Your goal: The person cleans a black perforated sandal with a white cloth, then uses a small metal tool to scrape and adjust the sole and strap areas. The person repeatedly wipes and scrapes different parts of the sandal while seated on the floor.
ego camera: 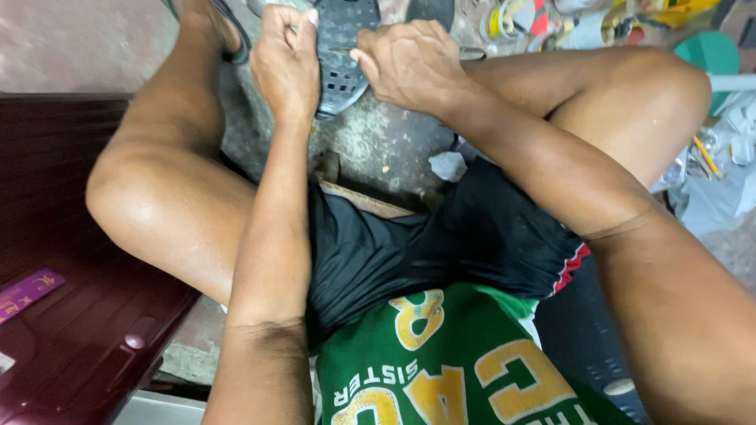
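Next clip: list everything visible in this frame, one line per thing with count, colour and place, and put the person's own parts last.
Perforated rubber shoe sole: one, black, top centre, held between both hands.
Hard-shell suitcase: one, dark maroon, left side on the floor.
Concrete floor: grey, stained, between the legs.
Crumpled scrap: one, pale grey, on the floor by the right thigh.
Clutter of small containers: several, mixed colours, top right.
Round lid-like object: one, teal, top right edge.
Shorts: black, centre.
Jersey: green with yellow lettering, bottom centre.
Left hand: gripping the sole's left edge.
Right hand: gripping the sole's right side.
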